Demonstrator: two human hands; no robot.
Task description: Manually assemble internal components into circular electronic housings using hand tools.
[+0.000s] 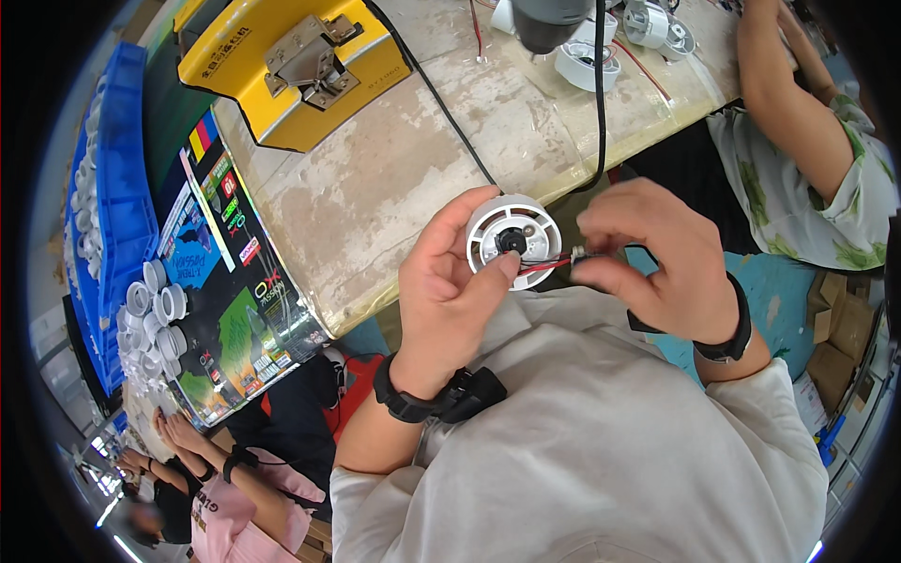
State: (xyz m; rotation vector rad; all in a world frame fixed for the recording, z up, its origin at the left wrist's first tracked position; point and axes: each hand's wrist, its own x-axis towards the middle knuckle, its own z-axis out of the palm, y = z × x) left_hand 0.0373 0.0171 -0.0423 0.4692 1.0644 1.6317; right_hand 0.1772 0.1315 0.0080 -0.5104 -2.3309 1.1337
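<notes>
A white round plastic housing (538, 246) with a spoked rim and a black centre piece is held in front of my chest, just off the table's near edge. My left hand (446, 291) is closed on its left side, thumb laid over the front near the centre. Red and black wires (544, 266) run out of the housing to the right. At their end, a small pale connector (577, 254) sits between the thumb and fingers of my right hand (671, 263), which is closed in a pinch. Its fingertips are partly hidden.
On the worn table (375, 169) stands a yellow machine (221, 75). White housings (584, 68) with wires lie at the back, near a hanging dark tool (551, 23) and black cable (601, 113). White rings (150, 310) and a blue bin (117, 188) are left. Co-workers' arms (784, 94) are at both sides.
</notes>
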